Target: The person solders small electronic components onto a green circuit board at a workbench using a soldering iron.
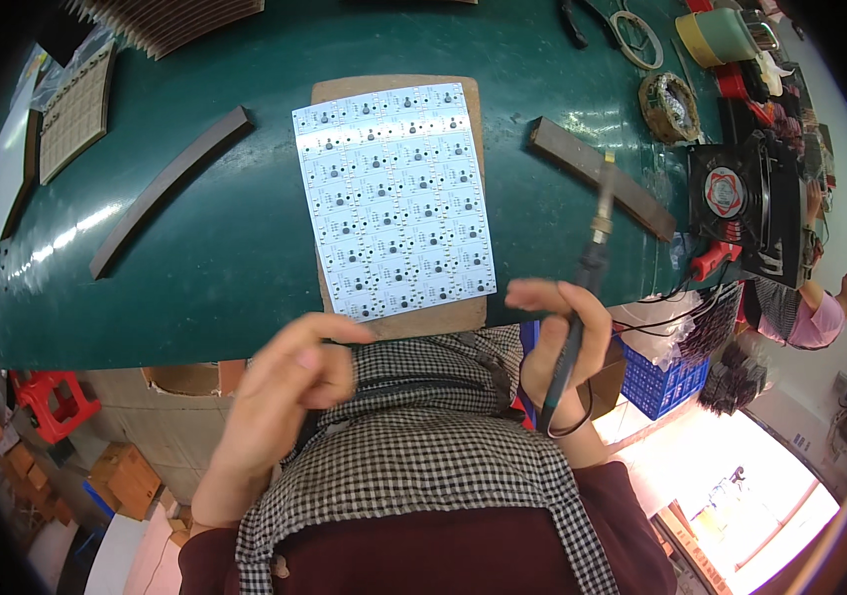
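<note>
A white panel of small circuit boards [394, 198] with rows of dark round parts lies on a brown backing board [433, 322] on the green table. My left hand [284, 387] is just off the panel's near left corner. Its index finger stretches out toward the corner while the other fingers curl in; I see nothing held in it. In my right hand [567, 347], beside the near right corner, is a soldering iron [587, 278]. Its tip points away from me, over a dark bar [602, 178] on the table.
Another dark curved bar [170, 188] lies left of the panel. At the right stand a black fan unit [731, 193], a roll-shaped tin [669, 107], a tape ring [635, 40] and a green-yellow cup [716, 40]. Racked boards [175, 20] are at the far left. A person [800, 307] is at the right.
</note>
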Tool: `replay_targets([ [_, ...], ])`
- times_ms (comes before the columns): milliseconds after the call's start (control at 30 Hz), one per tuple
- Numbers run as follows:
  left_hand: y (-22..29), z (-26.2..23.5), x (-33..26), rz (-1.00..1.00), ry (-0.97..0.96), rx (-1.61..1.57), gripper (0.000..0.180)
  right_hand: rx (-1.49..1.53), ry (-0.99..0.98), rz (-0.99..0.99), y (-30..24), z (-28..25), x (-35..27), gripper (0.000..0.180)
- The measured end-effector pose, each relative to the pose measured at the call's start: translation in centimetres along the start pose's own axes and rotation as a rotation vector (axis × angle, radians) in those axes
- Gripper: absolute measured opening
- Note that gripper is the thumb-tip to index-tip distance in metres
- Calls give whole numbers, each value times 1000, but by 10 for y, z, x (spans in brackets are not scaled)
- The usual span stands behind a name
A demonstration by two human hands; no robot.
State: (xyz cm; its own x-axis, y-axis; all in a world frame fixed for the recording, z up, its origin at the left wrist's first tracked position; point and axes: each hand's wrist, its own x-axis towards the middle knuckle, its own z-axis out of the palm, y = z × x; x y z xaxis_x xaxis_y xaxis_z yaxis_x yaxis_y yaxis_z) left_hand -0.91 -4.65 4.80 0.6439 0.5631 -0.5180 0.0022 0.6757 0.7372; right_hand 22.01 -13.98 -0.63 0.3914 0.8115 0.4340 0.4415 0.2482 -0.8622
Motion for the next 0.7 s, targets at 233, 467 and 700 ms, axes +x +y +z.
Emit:
replay_targets([
  [233,-19,41,38,-260,-490,-246,70,56,-350,-164,-22,-9,15,34],
  [467,-14,54,42,-309,-509,7,82,81,-270,-97,-23,-6,3,46],
  [700,-12,58,42,-159,-446,57,60,174,-238,-16,-29,-8,11,46],
])
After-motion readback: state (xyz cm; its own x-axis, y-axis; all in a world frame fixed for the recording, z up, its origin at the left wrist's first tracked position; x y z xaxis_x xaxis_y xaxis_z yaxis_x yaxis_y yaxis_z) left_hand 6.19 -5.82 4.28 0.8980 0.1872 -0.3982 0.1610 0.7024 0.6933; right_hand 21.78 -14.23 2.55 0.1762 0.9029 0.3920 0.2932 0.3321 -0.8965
